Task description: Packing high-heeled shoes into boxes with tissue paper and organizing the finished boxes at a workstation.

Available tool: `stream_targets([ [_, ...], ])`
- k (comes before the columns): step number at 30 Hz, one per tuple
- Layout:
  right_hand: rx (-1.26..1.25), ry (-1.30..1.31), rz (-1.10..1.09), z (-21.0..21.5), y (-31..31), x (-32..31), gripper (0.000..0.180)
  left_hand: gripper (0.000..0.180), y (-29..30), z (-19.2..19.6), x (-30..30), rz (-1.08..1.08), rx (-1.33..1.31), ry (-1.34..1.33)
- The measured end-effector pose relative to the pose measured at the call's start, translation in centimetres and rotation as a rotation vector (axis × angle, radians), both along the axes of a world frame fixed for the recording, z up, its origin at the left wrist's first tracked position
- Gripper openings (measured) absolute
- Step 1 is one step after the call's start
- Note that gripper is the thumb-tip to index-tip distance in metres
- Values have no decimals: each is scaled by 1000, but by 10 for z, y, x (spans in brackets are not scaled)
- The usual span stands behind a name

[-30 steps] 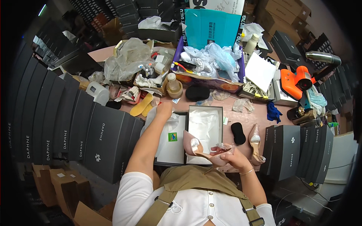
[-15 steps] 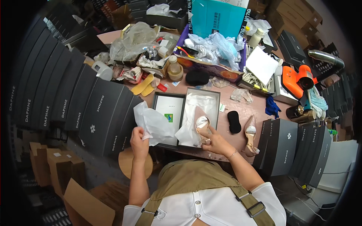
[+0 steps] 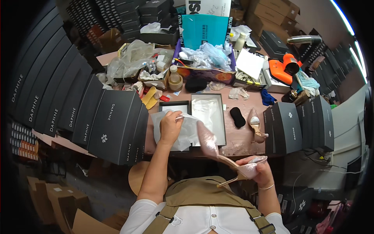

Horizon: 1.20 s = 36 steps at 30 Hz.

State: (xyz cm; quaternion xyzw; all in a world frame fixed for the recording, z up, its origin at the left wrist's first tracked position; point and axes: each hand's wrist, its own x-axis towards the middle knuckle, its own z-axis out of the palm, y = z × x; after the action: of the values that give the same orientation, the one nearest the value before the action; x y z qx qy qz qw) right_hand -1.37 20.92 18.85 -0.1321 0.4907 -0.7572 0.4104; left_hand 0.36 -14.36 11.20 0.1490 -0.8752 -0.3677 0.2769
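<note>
Left of the box [image 3: 224, 126], the person's left hand [image 3: 170, 126] pinches tissue paper [image 3: 186, 134]; in front of the box, the right hand [image 3: 263, 174] grips a pink shoe [image 3: 211, 144] by its back.

The nearer shoe [image 3: 210, 143] shimmers pale pink, its heel [image 3: 228, 181] gold; its mate [image 3: 256, 131] over there is pink too; tissue paper [image 3: 188, 134], white; shoeboxes [image 3: 115, 130], dark grey with pale lettering; tabletop [image 3: 239, 141], dusty pink; insoles [image 3: 149, 97], yellow; crumpled cloth [image 3: 267, 97], deep blue; apron [image 3: 194, 192], khaki; shirt [image 3: 194, 214], white; the tool [image 3: 279, 72], bright orange and black.
</note>
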Motion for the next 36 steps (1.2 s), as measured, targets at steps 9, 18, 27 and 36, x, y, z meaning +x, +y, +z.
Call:
stream_targets([
  [9,-264,-590,-502,-61,-36,88,59,16,64,50,80,-128,208,68],
  [18,-575,-755,-550,-71,71,172,73,17,165,57,121,-605,-29,-236],
  [27,-546,-631,-1019,-52,113,265,46,20,319,66,195,-703,81,341],
  [36,-1163,-356,-828,-60,170,275,42,17,382,44,262,-1038,33,260],
])
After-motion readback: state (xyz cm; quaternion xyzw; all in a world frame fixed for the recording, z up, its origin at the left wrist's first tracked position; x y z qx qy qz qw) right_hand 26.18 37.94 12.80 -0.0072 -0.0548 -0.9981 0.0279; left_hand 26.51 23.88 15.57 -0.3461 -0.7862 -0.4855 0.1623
